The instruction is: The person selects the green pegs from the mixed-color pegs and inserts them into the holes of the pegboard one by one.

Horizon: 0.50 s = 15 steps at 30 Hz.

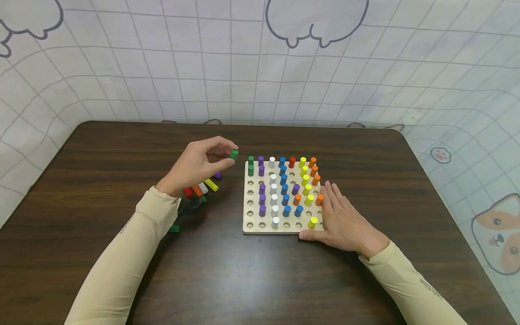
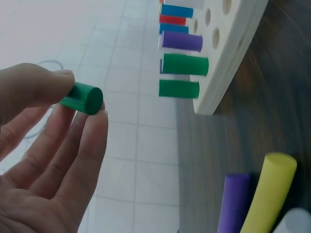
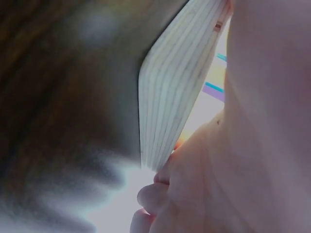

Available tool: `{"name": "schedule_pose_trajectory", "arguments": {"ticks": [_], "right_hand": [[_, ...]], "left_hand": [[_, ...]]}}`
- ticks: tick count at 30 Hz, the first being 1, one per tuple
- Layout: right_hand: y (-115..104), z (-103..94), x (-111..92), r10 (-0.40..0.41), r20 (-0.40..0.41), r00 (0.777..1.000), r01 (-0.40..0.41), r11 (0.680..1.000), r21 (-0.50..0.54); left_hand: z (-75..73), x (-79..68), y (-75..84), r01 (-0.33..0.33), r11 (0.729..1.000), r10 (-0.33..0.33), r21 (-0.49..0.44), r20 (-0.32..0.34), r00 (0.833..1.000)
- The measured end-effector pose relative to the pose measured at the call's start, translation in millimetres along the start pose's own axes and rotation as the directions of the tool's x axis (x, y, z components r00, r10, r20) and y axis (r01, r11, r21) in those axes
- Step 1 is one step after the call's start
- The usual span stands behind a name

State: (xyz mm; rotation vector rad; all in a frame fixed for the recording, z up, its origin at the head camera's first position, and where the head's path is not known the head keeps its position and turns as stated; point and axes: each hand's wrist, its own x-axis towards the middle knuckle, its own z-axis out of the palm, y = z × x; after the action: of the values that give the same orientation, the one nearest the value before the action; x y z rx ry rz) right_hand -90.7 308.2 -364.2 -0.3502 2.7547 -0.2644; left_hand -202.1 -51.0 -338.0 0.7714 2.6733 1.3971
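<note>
Between thumb and fingertips, my left hand [image 1: 199, 159] pinches a short green peg [image 2: 83, 98], held in the air left of the pegboard's far left corner. The wooden pegboard [image 1: 256, 229] lies flat, with columns of purple, white, blue, yellow and orange pegs standing in its holes. Two green pegs [image 1: 250, 170] stand in its far left corner, and a red peg [image 1: 292, 162] in the far row. My right hand [image 1: 345, 221] rests along the board's right edge, fingers pointing away and thumb at the near edge. In the right wrist view its palm hides most of the board [image 3: 170, 92].
Loose pegs lie under and beside my left forearm: a yellow peg [image 1: 211, 184], a purple peg [image 1: 218, 175], an orange peg [image 1: 197, 191] and others. A dark container [image 1: 191, 206] is partly hidden there. A green peg [image 1: 174, 229] lies nearer. A patterned sheet [image 1: 243, 67] hangs behind the table.
</note>
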Motion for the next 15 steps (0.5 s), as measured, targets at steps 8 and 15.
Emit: {"name": "schedule_pose_trajectory", "arguments": {"ticks": [8, 15], "right_hand": [[2.0, 1.2, -3.3, -0.006, -0.014, 1.0, 0.006, 1.0, 0.022], [3.3, 3.7, -1.0, -0.016, -0.026, 1.0, 0.017, 1.0, 0.014]], "left_hand": [[15.0, 6.3, 1.9, 0.011, 0.997, -0.012, -0.079, -0.011, 1.0], [25.3, 5.5, 1.1, 0.053, 0.992, -0.052, -0.114, 0.004, 0.999]]}}
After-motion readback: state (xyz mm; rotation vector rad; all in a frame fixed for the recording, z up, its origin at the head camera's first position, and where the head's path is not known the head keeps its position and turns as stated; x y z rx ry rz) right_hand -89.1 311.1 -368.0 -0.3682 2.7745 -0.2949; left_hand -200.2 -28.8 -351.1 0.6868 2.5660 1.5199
